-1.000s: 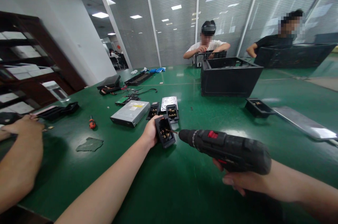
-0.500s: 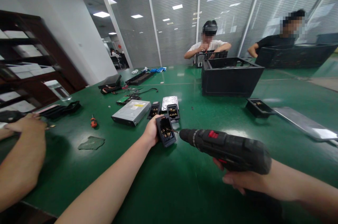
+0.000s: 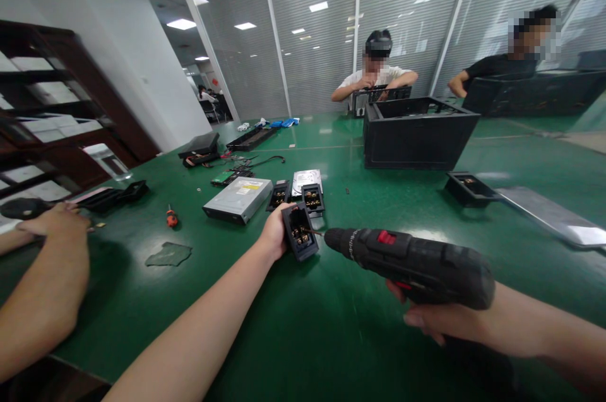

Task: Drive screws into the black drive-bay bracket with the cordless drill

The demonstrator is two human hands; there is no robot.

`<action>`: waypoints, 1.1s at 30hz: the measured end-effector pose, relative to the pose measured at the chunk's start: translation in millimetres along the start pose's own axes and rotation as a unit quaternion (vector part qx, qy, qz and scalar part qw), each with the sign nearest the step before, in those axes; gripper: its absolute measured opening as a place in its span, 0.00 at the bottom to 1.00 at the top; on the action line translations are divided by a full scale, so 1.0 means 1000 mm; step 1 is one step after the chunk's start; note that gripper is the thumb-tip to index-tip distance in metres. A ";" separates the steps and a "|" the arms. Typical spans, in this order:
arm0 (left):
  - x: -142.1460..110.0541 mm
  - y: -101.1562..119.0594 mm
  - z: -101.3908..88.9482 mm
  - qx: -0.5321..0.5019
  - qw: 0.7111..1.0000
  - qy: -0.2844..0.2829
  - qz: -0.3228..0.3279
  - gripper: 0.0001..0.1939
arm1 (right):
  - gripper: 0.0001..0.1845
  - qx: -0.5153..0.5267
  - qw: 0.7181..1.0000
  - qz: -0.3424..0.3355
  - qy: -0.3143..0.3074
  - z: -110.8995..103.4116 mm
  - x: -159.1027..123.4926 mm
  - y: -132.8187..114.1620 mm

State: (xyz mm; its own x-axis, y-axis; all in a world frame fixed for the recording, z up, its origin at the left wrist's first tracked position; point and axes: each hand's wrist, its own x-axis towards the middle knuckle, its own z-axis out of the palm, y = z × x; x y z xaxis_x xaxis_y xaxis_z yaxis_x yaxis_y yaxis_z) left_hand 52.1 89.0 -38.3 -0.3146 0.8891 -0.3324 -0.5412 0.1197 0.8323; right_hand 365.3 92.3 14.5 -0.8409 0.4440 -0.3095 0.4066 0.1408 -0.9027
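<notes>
My left hand point(image 3: 275, 233) is closed around the left side of a small black socket box point(image 3: 307, 249), which is tilted so its open face with brass contacts shows. In my right hand point(image 3: 442, 317) is a black and red cordless drill point(image 3: 411, 260), gripped by its handle and pointing left. The thin drill bit point(image 3: 316, 232) reaches into the open face of the box; whether its tip touches a screw is too small to tell. Just behind my left hand lie two similar black boxes, one on the left point(image 3: 278, 196) and one on the right point(image 3: 312, 199).
An optical drive point(image 3: 239, 200), a hard drive point(image 3: 307, 181), an orange screwdriver point(image 3: 171, 218) and a glass shard point(image 3: 169, 255) lie on the green table point(image 3: 331, 339). A black computer case point(image 3: 416, 140) stands farther back. A co-worker's arm point(image 3: 52, 282) is at left; two people sit opposite.
The whole view has shifted slightly. Both hands, the box and the drill keep nearly the same position relative to each other.
</notes>
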 end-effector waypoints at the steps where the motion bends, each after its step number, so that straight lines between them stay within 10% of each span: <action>1: 0.000 0.000 0.000 0.000 1.000 -0.001 0.000 0.10 | 0.12 -0.002 1.000 0.000 -0.003 0.000 0.000 0.000; 33: 0.004 -0.001 -0.003 0.000 1.000 0.007 0.003 0.09 | 0.13 -0.015 1.000 0.016 0.022 -0.001 0.001 0.008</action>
State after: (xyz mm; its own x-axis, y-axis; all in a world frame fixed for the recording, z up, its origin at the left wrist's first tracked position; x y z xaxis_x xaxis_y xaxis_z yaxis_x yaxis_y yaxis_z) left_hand 49.1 91.3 -42.4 -0.3279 0.8839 -0.3336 -0.5398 0.1145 0.8340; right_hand 368.4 94.7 7.3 -0.8114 0.4867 -0.3238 0.4434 0.1514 -0.8835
